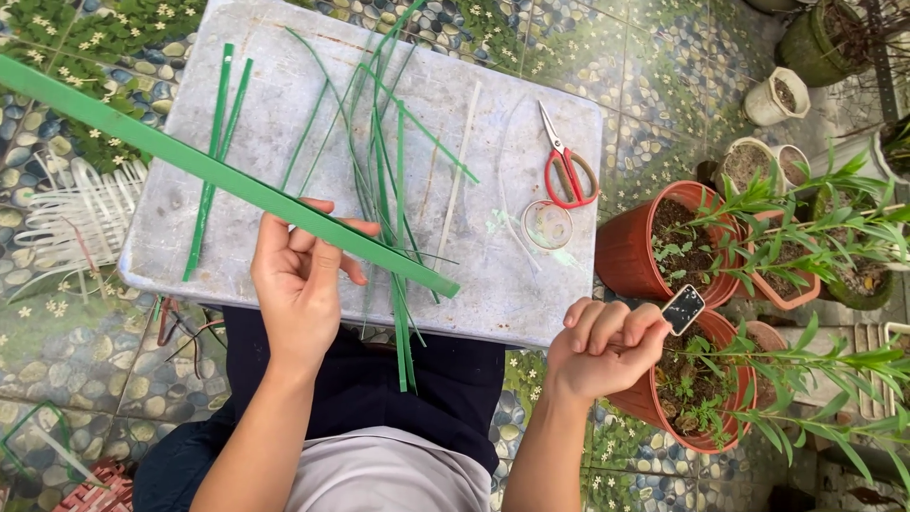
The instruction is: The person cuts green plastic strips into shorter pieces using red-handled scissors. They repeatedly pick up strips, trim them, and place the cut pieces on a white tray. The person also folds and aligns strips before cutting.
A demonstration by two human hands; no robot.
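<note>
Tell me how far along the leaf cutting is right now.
Done: many thin green strips already lie on the grey board. In hand: the left hand holds a long wide green leaf; the right hand grips a small dark blade. Left: that wide leaf is uncut; the red scissors and tape roll lie unused.

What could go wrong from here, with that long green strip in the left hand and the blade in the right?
The long green strip, held by the left hand, reaches far past the board and may sweep the loose strips off. The small blade in the right hand is exposed, close to the left wrist's path.
</note>
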